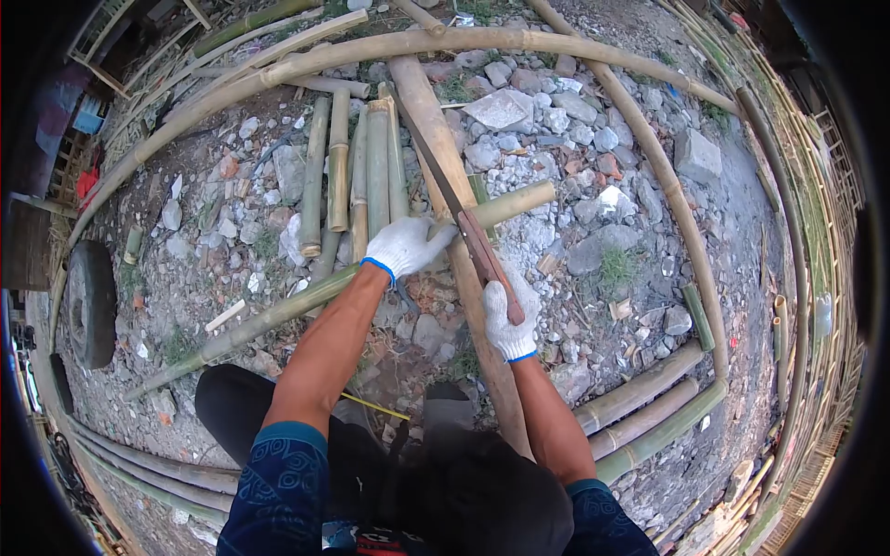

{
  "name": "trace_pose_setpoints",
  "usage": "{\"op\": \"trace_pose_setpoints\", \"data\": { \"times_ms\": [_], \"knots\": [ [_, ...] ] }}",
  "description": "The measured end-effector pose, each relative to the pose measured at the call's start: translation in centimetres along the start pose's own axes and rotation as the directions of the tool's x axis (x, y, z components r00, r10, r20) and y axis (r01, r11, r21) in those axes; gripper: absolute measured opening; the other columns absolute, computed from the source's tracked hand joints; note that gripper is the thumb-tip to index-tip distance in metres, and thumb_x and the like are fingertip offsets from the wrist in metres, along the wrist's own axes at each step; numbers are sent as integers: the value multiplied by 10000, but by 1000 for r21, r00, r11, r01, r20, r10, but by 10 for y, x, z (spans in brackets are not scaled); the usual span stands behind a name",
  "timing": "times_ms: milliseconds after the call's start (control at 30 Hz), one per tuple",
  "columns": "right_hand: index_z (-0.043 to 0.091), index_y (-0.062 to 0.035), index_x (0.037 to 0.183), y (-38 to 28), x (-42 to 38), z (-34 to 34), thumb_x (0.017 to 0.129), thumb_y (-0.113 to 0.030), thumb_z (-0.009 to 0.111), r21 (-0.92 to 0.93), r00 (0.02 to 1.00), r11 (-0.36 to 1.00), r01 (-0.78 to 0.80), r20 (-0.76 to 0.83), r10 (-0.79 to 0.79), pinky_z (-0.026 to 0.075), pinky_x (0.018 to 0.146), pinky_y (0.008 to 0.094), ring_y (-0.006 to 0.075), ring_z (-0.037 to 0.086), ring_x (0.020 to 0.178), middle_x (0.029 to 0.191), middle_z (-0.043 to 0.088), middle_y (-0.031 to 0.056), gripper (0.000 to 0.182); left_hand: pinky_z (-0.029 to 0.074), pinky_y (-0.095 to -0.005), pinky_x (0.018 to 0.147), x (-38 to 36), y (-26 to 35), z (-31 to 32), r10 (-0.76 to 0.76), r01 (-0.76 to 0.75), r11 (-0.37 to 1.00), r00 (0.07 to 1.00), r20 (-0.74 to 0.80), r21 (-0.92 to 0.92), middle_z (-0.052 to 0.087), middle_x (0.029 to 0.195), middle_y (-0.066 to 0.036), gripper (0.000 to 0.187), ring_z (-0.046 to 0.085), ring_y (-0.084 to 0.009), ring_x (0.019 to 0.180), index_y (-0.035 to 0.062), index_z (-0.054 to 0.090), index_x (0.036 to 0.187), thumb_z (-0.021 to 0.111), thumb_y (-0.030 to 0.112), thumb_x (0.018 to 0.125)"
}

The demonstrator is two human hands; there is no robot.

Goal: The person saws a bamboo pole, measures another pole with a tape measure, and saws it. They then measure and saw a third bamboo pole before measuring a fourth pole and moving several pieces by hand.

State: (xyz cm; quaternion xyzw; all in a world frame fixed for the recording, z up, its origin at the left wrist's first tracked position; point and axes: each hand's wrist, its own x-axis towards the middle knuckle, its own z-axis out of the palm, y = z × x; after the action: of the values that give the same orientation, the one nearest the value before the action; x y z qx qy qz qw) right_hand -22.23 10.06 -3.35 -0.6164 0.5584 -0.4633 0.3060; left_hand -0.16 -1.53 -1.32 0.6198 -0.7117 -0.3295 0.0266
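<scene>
While my left hand [408, 248] curls its fingers over a smooth, round, green-to-tan bamboo pole [306, 298], my right hand [513, 310] is closed around the red-brown wooden handle of a saw [479, 250]. Both hands wear white knit gloves with blue cuffs. The pole lies across a worn, flat-faced wooden beam [431, 120], just in front of me; I can't tell whether the saw's teeth touch it.

Beyond my left hand lies a group of cut bamboo pieces [377, 167], side by side. Rough grey rubble [501, 109] covers the ground, a long bowed pole [306, 63] crosses the beam's far end, and a dark, round tyre-like ring [91, 304] sits well to the left. The saw's long, narrow, dark blade points away from me and leftward; the bamboo pole runs from near left to far right, crossing under the saw.
</scene>
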Motion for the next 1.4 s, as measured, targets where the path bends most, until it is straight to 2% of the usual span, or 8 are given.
{"op": "trace_pose_setpoints", "data": {
  "times_ms": [167, 233, 467, 633, 700, 800, 1100, 1400],
  "knots": [
    [663, -2, 1375, -18, -38, -24, 997, -295, 675, -166, 999, 985, 44, 30, -40, 568, 945, 454, 413, 750, 1034, 1163, 757, 234, 478, 519, -554, 918, 0, 0, 1, -13, 12, 1000, 999, 29, 17, 715, 985, -344, 758, 685, -508, 1026, -52, 737, 1105, 453, 645, 1019],
    [635, 36, 1386, -29, -70, -51, 990, -268, 666, -11, 996, 998, -59, 65, 59, 554, 975, 451, 424, 747, 1054, 1193, 742, 257, 500, 516, -549, 920, 5, -4, -1, -22, 23, 1000, 998, 59, -11, 716, 989, -342, 771, 684, -508, 1033, -57, 734, 1118, 455, 654, 1016],
    [628, 73, 1364, -82, -159, -144, 977, -367, 663, -162, 914, 936, -314, 216, 344, 606, 857, 426, 367, 780, 1000, 1156, 756, 254, 587, 520, -547, 961, 4, -2, -7, -36, 45, 996, 993, 112, -75, 711, 1067, -364, 828, 683, -518, 1065, -73, 735, 1134, 431, 687, 1011],
    [660, 38, 1353, -51, -72, -62, 950, -240, 712, -46, 964, 970, -237, 113, 241, 579, 924, 435, 362, 764, 1067, 1134, 758, 255, 492, 509, -548, 980, -3, 6, 1, -49, 55, 997, 992, 118, -48, 707, 1116, -356, 786, 671, -512, 1106, -53, 720, 1195, 420, 655, 1030],
    [680, 17, 1320, -41, -8, -6, 966, -228, 710, -177, 1000, 984, -8, 6, 9, 573, 919, 435, 407, 749, 1054, 1102, 756, 258, 432, 505, -552, 986, 9, 1, -3, -31, 40, 994, 996, 84, -105, 706, 1130, -351, 768, 668, -511, 1115, -48, 709, 1223, 411, 636, 1043],
    [688, -2, 1323, -38, 12, -12, 998, -263, 689, 3, 984, 986, -164, 70, 164, 572, 921, 424, 390, 754, 1051, 1106, 759, 246, 416, 532, -521, 896, 5, -14, -5, 33, -35, 996, 999, -22, -86, 738, 948, -297, 725, 697, -504, 1012, -33, 726, 1153, 414, 614, 1050],
    [687, -15, 1345, -13, -4, 1, 972, -249, 705, -92, 997, 993, 79, 8, -79, 597, 820, 406, 370, 778, 911, 1100, 772, 224, 441, 588, -547, 748, -13, 7, 11, -5, 50, 986, 963, -271, 158, 753, 881, -253, 606, 752, -436, 843, 43, 709, 1166, 499, 595, 1026],
    [628, 72, 1370, -75, -89, -92, 999, -281, 660, -117, 964, 974, -194, 160, 211, 573, 954, 427, 362, 750, 1118, 1194, 749, 255, 513, 577, -555, 819, -1, -1, -8, -41, 62, 991, 984, -171, 117, 747, 943, -295, 664, 740, -458, 906, 44, 734, 1246, 474, 611, 1020]
  ]
}}
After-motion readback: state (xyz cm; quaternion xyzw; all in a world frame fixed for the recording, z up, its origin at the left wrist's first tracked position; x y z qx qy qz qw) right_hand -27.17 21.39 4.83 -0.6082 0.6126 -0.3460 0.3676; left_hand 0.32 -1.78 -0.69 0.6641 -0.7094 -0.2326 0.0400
